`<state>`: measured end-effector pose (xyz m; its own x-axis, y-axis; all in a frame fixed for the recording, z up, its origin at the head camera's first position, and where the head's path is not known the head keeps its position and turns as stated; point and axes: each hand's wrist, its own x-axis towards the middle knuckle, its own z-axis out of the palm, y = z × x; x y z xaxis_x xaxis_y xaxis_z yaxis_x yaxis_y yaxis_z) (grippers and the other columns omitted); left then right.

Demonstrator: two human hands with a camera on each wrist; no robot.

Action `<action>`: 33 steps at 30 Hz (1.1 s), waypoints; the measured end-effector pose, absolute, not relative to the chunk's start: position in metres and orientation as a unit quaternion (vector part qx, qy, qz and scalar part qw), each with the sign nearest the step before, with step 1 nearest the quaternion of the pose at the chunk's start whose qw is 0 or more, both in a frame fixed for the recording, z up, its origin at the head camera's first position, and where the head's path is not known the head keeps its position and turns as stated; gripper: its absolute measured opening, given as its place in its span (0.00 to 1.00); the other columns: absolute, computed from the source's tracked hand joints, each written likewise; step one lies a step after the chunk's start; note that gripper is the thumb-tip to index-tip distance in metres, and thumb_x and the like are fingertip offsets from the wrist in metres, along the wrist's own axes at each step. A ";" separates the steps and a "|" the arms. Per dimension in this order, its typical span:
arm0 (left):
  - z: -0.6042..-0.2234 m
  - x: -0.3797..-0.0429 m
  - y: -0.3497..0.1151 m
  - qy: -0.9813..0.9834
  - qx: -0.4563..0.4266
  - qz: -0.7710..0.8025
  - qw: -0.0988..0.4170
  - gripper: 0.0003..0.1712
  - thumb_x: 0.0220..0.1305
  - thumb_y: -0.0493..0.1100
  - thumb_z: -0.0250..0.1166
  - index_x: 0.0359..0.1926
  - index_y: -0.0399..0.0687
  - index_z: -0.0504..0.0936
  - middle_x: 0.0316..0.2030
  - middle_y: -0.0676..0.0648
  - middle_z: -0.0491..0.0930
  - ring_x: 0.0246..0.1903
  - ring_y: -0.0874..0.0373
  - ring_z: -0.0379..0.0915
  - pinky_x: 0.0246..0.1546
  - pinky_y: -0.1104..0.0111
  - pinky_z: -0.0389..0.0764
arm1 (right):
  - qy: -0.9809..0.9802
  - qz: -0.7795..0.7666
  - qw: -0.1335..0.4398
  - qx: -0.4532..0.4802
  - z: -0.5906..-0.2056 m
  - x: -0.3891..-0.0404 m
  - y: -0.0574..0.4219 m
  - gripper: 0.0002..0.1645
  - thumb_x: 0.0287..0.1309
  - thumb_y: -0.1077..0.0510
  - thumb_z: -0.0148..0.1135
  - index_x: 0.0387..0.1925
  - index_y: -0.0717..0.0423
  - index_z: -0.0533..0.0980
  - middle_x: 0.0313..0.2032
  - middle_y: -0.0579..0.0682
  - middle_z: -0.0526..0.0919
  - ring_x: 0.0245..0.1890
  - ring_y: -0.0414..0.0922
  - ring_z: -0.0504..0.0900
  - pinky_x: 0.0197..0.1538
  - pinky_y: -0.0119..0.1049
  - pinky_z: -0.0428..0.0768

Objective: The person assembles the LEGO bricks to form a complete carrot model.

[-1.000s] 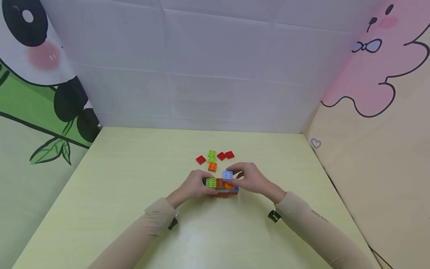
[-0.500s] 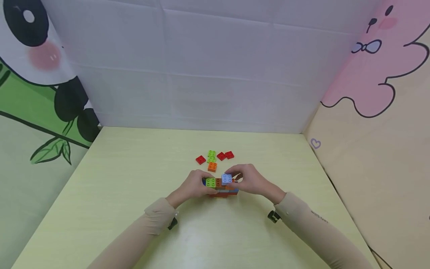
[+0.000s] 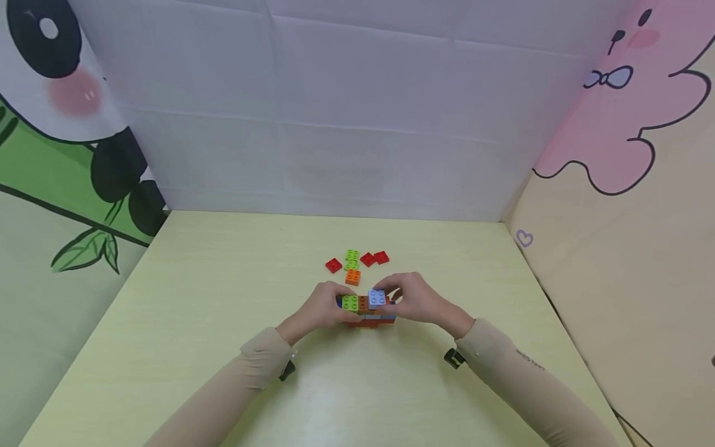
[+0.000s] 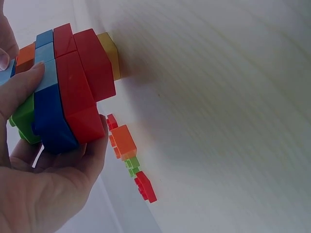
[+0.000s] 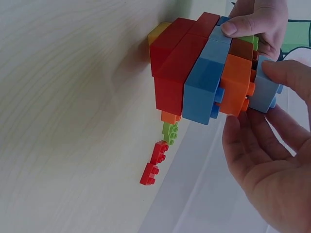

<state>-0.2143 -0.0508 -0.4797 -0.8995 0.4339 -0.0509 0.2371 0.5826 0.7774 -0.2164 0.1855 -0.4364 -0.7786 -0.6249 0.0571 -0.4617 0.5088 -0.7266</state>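
Over the stack (image 5: 197, 73), pale-blue brick (image 5: 264, 91) lower

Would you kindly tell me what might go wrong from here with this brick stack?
Studs on the orange brick of the stack show beneath the light blue brick in the right hand, so that brick might seat crooked if pressed unevenly. The stack overhangs its yellow bottom brick, so off-centre pressure could tip it if the left hand loosens.
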 end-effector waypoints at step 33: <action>-0.479 -0.214 -0.051 0.881 0.182 0.420 0.119 0.18 0.46 0.49 0.78 0.40 0.50 0.87 0.35 0.56 0.80 0.39 0.56 0.71 0.39 0.64 0.74 | 0.881 -0.333 0.083 -0.327 -0.431 -0.218 0.178 0.21 0.46 0.58 0.76 0.45 0.58 0.83 0.38 0.45 0.83 0.35 0.44 0.80 0.39 0.40 0.81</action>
